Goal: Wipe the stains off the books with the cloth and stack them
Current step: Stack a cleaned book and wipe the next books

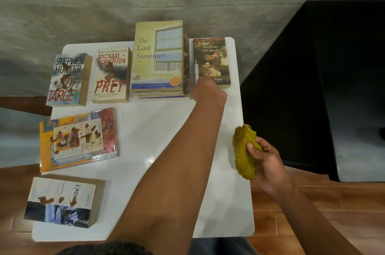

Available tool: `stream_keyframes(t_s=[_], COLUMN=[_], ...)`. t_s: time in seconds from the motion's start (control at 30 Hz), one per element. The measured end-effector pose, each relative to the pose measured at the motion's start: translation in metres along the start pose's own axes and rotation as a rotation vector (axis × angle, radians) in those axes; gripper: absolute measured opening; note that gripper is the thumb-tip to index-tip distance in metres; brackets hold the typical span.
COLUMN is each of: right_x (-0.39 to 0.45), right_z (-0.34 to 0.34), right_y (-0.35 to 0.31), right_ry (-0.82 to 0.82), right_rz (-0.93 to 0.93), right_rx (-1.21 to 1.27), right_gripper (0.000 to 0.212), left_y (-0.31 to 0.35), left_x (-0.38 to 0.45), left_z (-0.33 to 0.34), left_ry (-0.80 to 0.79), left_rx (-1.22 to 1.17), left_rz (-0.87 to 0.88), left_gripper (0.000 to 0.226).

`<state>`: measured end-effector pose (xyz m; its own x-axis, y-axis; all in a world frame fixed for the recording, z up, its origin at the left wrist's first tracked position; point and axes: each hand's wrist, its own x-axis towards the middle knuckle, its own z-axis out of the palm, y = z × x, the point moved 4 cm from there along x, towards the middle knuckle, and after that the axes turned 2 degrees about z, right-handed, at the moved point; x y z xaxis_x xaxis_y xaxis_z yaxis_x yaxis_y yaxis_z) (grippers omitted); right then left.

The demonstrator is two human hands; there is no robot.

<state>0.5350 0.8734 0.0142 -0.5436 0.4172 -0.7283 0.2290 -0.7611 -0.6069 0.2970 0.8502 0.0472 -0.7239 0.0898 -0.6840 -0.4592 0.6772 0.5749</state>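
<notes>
A: What lies on the white table [158, 129]?
B: At the far edge, a stack of books [159, 56] topped by "The Last Summer"; just right of it the Tom Sawyer book [211, 54]. Stained Soft Target [67, 79] and Prey [111, 75] sit left; a stained colourful book [79, 140] and Contact [62, 201] lie nearer.
A: The hands?
B: The left hand [208, 91] reaches onto Tom Sawyer's near edge, fingers hidden, grip unclear. The right hand [265, 156] grips the yellow cloth [242, 150] off the table's right edge
</notes>
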Motion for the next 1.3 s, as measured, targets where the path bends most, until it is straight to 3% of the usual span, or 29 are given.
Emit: stream_keyframes(t_s=[0.17, 0.33, 0.4, 0.47, 0.53, 0.57, 0.77, 1.3], right_x=[-0.001, -0.001, 0.000, 0.001, 0.001, 0.001, 0.001, 0.002], right_z=[-0.002, -0.005, -0.008, -0.010, -0.013, -0.013, -0.015, -0.027], right_y=[0.000, 0.001, 0.001, 0.002, 0.003, 0.004, 0.006, 0.008], right_ry=[0.013, 0.036, 0.046, 0.045, 0.045, 0.045, 0.055, 0.045], right_rz=[0.013, 0.019, 0.020, 0.021, 0.026, 0.028, 0.030, 0.047], right_rx=[0.026, 0.000, -0.004, 0.000, 0.001, 0.001, 0.022, 0.012], right_gripper=[0.035, 0.038, 0.038, 0.039, 0.042, 0.043, 0.046, 0.044], left_y=[-0.002, 0.003, 0.012, 0.023, 0.028, 0.026, -0.002, -0.011], left_x=[-0.004, -0.009, -0.009, -0.011, -0.003, 0.006, 0.040, 0.037], left_z=[-0.005, -0.001, 0.002, 0.003, 0.016, 0.019, 0.036, 0.046], left_ry=[0.026, 0.087, 0.223, 0.359, 0.253, 0.176, -0.091, 0.018], left_rx=[0.113, -0.004, 0.017, 0.109, 0.365, 0.493, 0.968, 1.073], left_rz=[0.129, 0.091, 0.258, 0.543, 0.815, 0.838, 0.746, 0.698], left_gripper=[0.045, 0.039, 0.024, 0.021, 0.031, 0.040, 0.070, 0.061])
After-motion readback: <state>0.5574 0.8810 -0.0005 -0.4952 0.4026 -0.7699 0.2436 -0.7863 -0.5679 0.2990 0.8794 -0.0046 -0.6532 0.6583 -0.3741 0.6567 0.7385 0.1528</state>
